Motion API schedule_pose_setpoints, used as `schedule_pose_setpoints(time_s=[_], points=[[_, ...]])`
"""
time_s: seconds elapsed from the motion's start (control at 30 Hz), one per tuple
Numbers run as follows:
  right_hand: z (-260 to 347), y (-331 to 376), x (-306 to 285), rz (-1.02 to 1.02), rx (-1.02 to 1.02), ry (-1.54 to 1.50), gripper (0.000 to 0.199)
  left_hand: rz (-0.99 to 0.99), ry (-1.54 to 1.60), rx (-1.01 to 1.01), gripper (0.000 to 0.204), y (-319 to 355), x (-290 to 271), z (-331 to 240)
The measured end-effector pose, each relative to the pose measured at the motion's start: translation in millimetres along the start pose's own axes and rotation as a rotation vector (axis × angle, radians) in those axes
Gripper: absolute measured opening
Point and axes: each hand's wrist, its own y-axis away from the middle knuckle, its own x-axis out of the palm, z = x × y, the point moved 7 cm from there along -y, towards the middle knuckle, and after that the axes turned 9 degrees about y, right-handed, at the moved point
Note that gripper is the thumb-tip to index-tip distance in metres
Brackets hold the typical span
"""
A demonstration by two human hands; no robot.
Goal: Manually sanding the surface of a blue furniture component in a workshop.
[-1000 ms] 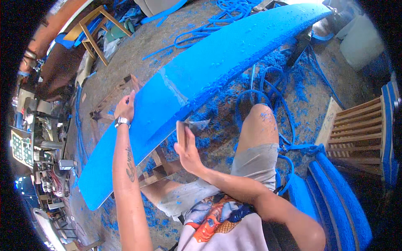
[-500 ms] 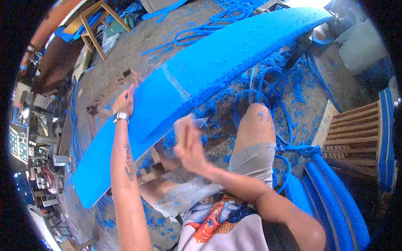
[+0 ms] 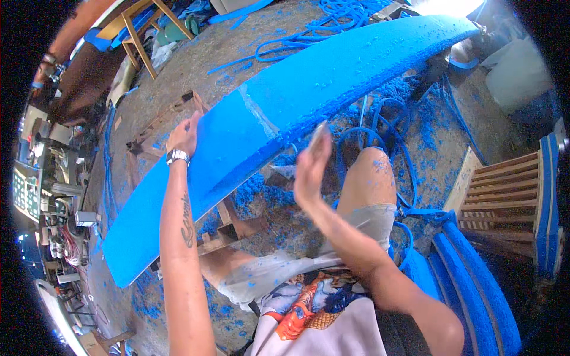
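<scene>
A long blue foam board [image 3: 237, 142] slants across the view from the near left to the far right. Pale tape or a scraped strip [image 3: 259, 111] crosses it. My left hand [image 3: 183, 135], with a watch at the wrist, grips the board's far edge. Just off the near edge, my right hand [image 3: 313, 165] is blurred by motion. Its fingers are closed on a thin pale flat piece [image 3: 320, 128], whose kind I cannot make out. Blue shavings cling to the board's rough near edge.
A wooden stand [image 3: 222, 230] shows beneath the board. Blue strips [image 3: 389, 115] and shavings litter the floor. Blue foam pieces [image 3: 475, 285] lie at the lower right beside a slatted wooden rack [image 3: 502, 196]. A wooden stool [image 3: 139, 38] stands at the far left.
My right hand has moved right and away from me along the board's near edge, with the pale piece. My left hand still grips the far edge; the view has shifted slightly.
</scene>
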Motion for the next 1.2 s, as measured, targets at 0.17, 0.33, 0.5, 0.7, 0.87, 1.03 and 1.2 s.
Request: schedule_pose_setpoints(time_s=[0.17,0.33,0.5,0.7,0.87,1.03,1.2], points=[[-11.9,37.8,39.3,0.191,0.208,0.114,0.075,-0.065,0.019,0.068,0.076,-0.4,-2.7,-6.4],[-0.8,33.8,20.2,0.236,0.154,-0.094,0.075,-0.056,0.020,0.043,0.076,1.7,-2.7,-3.6],[12.2,-13.9,9.8,0.062,0.089,0.231,0.064,-0.035,-0.027,0.013,0.075,-0.2,-1.4,0.1],[14.7,33.7,25.6,0.360,-0.129,0.128,0.073,-0.047,0.028,0.048,0.077,3.0,-2.4,-2.4],[13.2,-40.4,-6.4,-0.011,-0.015,0.266,0.062,-0.068,0.050,0.043,0.078,8.0,-6.4,-8.1],[25.9,23.6,13.3,0.550,-0.256,0.388,0.062,0.008,0.071,0.017,0.081,6.9,-4.0,-8.8],[9.0,-130.6,-53.9,0.071,-0.047,0.090,0.028,-0.116,0.071,0.098,0.074,8.1,-7.0,-8.2]])
